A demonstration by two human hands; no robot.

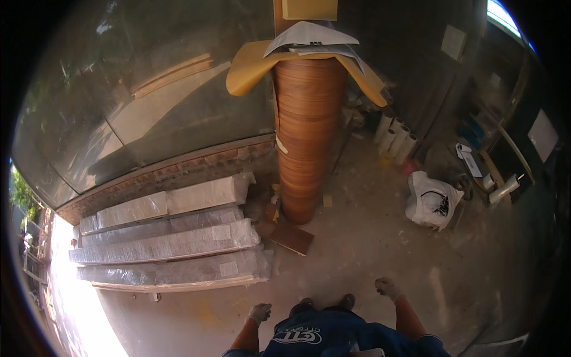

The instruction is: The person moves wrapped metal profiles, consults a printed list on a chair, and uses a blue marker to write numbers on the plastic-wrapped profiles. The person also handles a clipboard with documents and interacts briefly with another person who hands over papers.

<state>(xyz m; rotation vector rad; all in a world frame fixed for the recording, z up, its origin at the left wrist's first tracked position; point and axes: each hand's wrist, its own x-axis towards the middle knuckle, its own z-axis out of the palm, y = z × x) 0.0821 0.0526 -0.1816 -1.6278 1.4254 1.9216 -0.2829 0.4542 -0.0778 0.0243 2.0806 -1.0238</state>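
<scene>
My gloved left hand point(259, 312) is positioned left of my blue shirt point(357, 327), fingers curled; my gloved right hand point(388, 288) is extended farther forward, fingers likewise bent. I cannot tell whether either hand pinches anything. Four wrapped bundles point(163, 244) lie parallel, ahead and to the left, nearest the left hand. Ahead, between the hands, a brown board point(292, 238) lies beside the wood-grain column point(309, 137). A yellow sheet point(247, 68) and papers point(312, 34) drape the column top. Right: white bag point(423, 217); farther, white rolls point(407, 144).
</scene>
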